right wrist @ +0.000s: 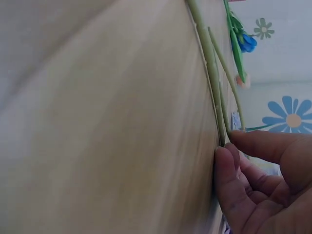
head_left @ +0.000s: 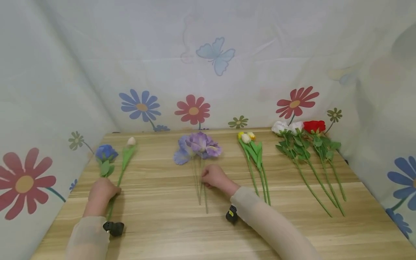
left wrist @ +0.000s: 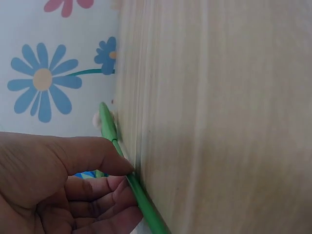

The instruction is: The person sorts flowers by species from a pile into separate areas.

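At the table's left, my left hand (head_left: 102, 191) pinches the green stem (left wrist: 146, 204) of a pale tulip (head_left: 131, 141) between thumb and fingers. A blue rose (head_left: 106, 153) lies just left of that tulip, its lower stem hidden by the hand. Near the middle, my right hand (head_left: 216, 177) pinches a thin stem (right wrist: 213, 83) of the purple irises (head_left: 199, 142) low over the wood. Their ruffled heads overlap and point to the back. Other iris stems lie close beside the fingers, so which bloom the pinched one belongs to is hard to tell.
Right of the irises lie several white and yellow tulips (head_left: 251, 139). Farther right are white roses (head_left: 280, 127) and a red rose (head_left: 314, 126), with long stems running toward the front. A printed cloth (head_left: 162, 65) hangs behind and beside the wooden table (head_left: 169, 234).
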